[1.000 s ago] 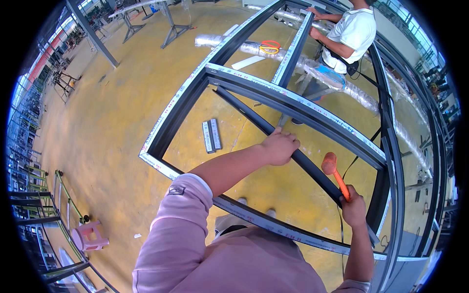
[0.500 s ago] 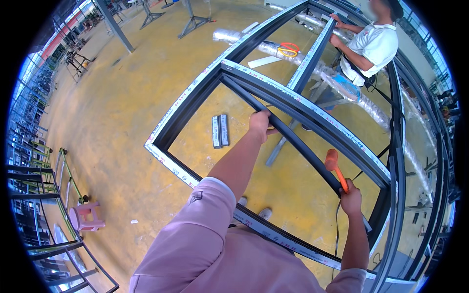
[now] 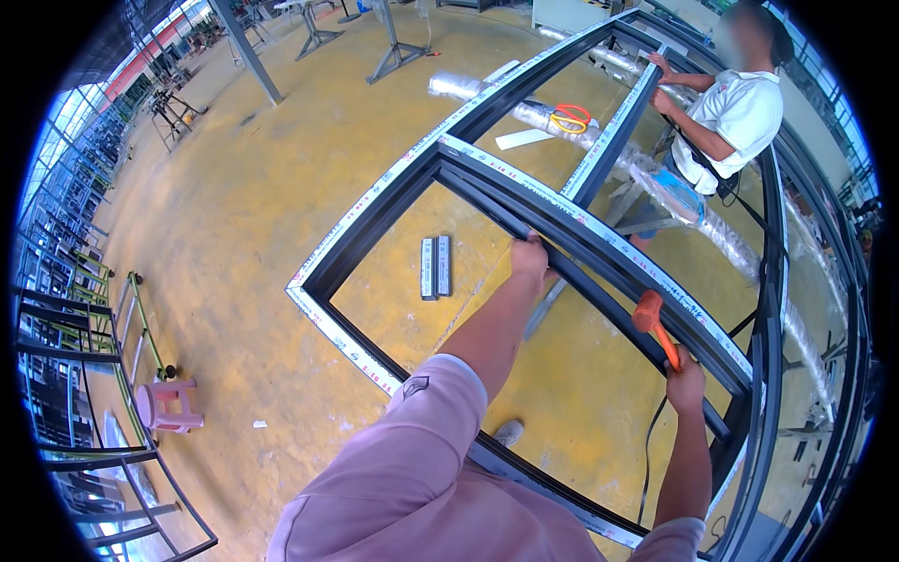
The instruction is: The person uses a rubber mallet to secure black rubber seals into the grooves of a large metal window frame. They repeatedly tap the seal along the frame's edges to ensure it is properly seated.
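A large dark aluminium window frame (image 3: 370, 220) lies flat on stands above a yellow floor. My left hand (image 3: 530, 257) reaches forward and grips a long black strip (image 3: 599, 292) that runs along the frame's far inner rail. My right hand (image 3: 686, 379) holds an orange rubber mallet (image 3: 653, 318) by its handle, head up, just beside the frame's right rail. My pink sleeve fills the lower middle.
Another person in a white shirt (image 3: 740, 117) stands at the far side with both hands on a frame bar. Orange scissors (image 3: 571, 118) rest on a foil-wrapped bundle. Two short metal pieces (image 3: 434, 267) lie on the floor. A pink stool (image 3: 167, 405) and metal racks stand at left.
My left hand has slid forward along the black strip toward the frame's far corner. The mallet hand stays near the right rail. My view has shifted forward.
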Demonstrator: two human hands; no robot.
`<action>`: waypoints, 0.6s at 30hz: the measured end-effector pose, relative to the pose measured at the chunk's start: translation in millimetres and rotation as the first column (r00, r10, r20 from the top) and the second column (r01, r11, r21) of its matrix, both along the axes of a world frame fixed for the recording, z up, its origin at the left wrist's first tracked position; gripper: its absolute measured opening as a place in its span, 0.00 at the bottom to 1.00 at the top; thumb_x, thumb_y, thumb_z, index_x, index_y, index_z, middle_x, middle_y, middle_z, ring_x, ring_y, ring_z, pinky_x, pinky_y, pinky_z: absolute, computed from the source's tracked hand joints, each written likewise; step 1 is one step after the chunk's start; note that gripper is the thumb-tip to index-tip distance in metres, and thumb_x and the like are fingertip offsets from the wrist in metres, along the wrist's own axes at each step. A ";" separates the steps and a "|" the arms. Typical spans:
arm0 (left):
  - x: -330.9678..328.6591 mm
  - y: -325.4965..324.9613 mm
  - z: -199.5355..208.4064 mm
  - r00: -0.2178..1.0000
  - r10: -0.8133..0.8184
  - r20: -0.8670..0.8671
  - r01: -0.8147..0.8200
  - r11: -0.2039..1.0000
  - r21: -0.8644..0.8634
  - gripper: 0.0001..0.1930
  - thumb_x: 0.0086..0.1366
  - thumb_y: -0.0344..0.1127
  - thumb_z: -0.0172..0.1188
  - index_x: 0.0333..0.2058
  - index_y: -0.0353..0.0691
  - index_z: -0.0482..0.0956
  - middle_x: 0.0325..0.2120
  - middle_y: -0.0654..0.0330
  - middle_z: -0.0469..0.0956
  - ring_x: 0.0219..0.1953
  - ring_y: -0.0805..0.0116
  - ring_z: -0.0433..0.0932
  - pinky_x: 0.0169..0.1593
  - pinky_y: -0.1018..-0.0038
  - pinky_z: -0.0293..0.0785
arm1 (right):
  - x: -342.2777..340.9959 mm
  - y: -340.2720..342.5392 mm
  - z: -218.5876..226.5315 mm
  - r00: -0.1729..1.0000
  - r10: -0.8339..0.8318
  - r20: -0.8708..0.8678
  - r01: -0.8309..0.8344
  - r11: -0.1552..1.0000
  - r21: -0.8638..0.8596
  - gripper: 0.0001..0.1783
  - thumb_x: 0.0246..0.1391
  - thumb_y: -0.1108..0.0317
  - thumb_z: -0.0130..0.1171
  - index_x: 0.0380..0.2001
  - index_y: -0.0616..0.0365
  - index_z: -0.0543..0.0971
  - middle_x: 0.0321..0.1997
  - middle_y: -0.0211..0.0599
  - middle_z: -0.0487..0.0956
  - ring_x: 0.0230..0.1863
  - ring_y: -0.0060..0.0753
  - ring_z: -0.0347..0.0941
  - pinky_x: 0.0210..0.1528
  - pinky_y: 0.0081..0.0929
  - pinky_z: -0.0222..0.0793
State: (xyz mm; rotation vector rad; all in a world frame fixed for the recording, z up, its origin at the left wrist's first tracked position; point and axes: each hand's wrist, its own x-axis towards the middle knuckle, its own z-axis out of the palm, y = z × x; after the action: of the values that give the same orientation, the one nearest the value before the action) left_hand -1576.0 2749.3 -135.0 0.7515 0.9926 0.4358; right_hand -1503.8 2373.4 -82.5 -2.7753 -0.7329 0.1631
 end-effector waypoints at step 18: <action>44.1 20.5 -58.4 0.989 0.052 0.140 -0.058 0.998 0.034 0.26 0.80 0.47 0.44 0.66 0.36 0.61 0.60 0.45 0.71 0.54 0.42 0.79 0.49 0.47 0.87 | -19.7 -31.3 -84.5 0.920 -0.391 -0.025 0.277 0.603 0.748 0.08 0.60 0.70 0.61 0.43 0.52 0.78 0.42 0.43 0.80 0.45 0.54 0.77 0.47 0.40 0.74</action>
State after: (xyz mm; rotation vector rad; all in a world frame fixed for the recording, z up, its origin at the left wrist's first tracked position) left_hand -1531.8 2769.9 -193.5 0.7194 0.8782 0.5492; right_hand -1523.6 2342.1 -166.9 -2.0602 -0.1906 -0.3494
